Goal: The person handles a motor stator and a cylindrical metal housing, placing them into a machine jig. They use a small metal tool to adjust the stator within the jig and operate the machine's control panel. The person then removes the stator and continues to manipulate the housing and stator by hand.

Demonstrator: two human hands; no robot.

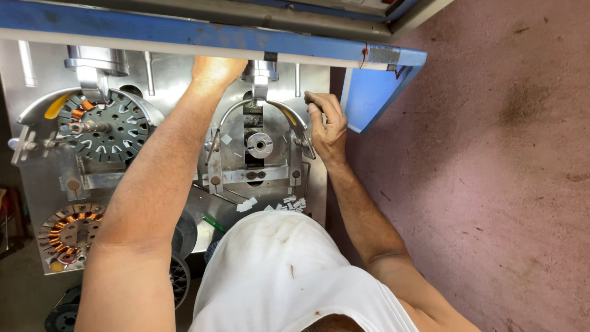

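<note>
Steel machine panel (172,80): left hand (215,69) grip hidden, right hand (327,126) clamped on curved guard (301,126).

Sleeveless white undershirt (289,270), bare arms

A curved metal guard (289,117) arches over a round steel spindle (260,145) at the machine plate's right side.

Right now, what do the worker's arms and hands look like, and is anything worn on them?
Both arms are bare from shoulder to fingers: no sleeves, gloves, watch or rings show. The left hand and right hand are uncovered. The white sleeveless top carries small dark stains.
</note>
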